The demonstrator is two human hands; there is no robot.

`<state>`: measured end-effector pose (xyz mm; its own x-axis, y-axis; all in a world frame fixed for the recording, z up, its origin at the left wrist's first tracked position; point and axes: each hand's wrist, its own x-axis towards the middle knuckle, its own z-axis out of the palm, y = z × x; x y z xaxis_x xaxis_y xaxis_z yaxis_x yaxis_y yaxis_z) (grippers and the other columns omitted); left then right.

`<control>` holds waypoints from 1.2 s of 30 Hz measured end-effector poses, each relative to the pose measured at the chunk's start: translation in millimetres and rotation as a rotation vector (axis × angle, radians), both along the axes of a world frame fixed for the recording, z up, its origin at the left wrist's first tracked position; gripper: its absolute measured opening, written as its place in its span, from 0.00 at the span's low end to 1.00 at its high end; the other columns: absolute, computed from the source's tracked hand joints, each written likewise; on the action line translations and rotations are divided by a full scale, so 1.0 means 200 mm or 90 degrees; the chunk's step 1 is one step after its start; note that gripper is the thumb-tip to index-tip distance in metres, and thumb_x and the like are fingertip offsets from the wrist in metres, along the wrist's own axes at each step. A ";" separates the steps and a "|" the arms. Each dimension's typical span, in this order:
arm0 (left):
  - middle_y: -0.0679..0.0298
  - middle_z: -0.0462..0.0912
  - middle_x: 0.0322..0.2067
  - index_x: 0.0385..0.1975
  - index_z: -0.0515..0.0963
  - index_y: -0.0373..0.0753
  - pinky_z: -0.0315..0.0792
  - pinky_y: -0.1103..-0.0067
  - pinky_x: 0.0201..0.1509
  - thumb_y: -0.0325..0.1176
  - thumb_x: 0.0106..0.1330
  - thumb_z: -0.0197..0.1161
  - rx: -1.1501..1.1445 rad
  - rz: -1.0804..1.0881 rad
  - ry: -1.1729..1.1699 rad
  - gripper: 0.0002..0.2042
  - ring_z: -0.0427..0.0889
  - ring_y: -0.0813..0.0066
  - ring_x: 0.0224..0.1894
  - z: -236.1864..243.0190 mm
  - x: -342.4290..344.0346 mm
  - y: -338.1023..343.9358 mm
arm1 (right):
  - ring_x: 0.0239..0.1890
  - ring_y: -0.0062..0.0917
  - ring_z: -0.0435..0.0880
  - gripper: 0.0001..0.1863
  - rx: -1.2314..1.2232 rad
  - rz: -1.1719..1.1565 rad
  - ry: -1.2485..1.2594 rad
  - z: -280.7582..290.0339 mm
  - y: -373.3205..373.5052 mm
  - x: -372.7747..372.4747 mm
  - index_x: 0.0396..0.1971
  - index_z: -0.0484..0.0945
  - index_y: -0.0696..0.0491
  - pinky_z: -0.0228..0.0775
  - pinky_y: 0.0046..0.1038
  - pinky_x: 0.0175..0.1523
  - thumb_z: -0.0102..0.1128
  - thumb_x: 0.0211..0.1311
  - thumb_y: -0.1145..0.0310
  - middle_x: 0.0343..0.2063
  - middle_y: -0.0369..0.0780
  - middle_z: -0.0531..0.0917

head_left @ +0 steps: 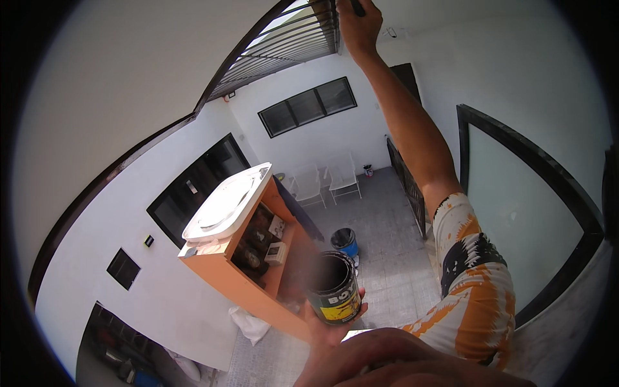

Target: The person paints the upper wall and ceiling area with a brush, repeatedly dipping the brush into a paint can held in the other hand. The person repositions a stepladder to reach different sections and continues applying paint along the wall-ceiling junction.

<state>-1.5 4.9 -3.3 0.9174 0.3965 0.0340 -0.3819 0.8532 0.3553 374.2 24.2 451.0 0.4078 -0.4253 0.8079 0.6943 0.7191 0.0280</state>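
My left hand (325, 330) is wrapped round the lower part of a black paint can (333, 293) with a yellow label. The can is held upright near my chest, its top open and the inside dark and partly blurred. High overhead, at the end of my stretched-up arm, my right hand (360, 31) is closed round a dark handle (357, 7). The far end of that handle lies beyond the picture's upper edge, so its kind cannot be told. Close by the hand runs the dark edge of a ceiling opening with slats (277, 55).
Left of the can stands a tall orange cabinet (225, 284) with a white lid-like panel (229, 200) on top and things on its shelves. Below are a blue bucket (346, 244), white chairs (343, 177), a dark railing (406, 187) and a white sack (250, 326). A dark-framed panel (516, 213) is at right.
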 end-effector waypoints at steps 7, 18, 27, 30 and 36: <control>0.43 0.66 0.67 0.73 0.60 0.39 0.68 0.47 0.69 0.73 0.69 0.38 -0.014 -0.010 -0.005 0.45 0.68 0.46 0.71 -0.01 0.00 0.01 | 0.25 0.13 0.70 0.21 -0.071 0.034 -0.002 -0.08 -0.04 -0.06 0.62 0.77 0.64 0.63 0.19 0.29 0.58 0.73 0.71 0.26 0.32 0.76; 0.43 0.66 0.67 0.73 0.60 0.40 0.69 0.46 0.69 0.73 0.69 0.42 -0.008 -0.014 -0.051 0.45 0.69 0.45 0.70 -0.03 0.01 0.00 | 0.25 0.14 0.69 0.23 0.021 0.045 0.076 -0.03 -0.10 0.00 0.66 0.71 0.62 0.64 0.20 0.30 0.56 0.76 0.69 0.28 0.33 0.76; 0.44 0.69 0.66 0.72 0.63 0.39 0.69 0.45 0.67 0.70 0.71 0.41 -0.021 -0.010 -0.016 0.42 0.70 0.42 0.69 0.00 0.02 -0.01 | 0.30 0.17 0.77 0.22 0.070 -0.064 0.014 0.04 -0.03 0.10 0.64 0.74 0.60 0.70 0.20 0.34 0.58 0.74 0.69 0.34 0.37 0.82; 0.49 0.71 0.66 0.72 0.65 0.43 0.69 0.43 0.67 0.64 0.75 0.39 -0.037 0.004 -0.028 0.36 0.71 0.41 0.67 -0.01 0.01 -0.02 | 0.29 0.16 0.79 0.19 -0.056 0.080 -0.034 -0.06 0.00 0.11 0.59 0.78 0.58 0.72 0.21 0.32 0.60 0.72 0.68 0.33 0.34 0.83; 0.46 0.69 0.67 0.73 0.63 0.43 0.67 0.42 0.67 0.68 0.73 0.40 -0.075 0.047 -0.058 0.39 0.70 0.41 0.68 -0.06 -0.09 -0.02 | 0.29 0.25 0.88 0.14 -0.010 0.151 0.068 -0.51 -0.10 -0.04 0.47 0.86 0.57 0.80 0.25 0.37 0.59 0.68 0.69 0.32 0.42 0.89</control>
<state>-19.2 0.4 -14.6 0.8806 0.4692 0.0656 -0.4717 0.8551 0.2152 366.7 4.5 349.3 0.5778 -0.2956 0.7608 0.5050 0.8617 -0.0488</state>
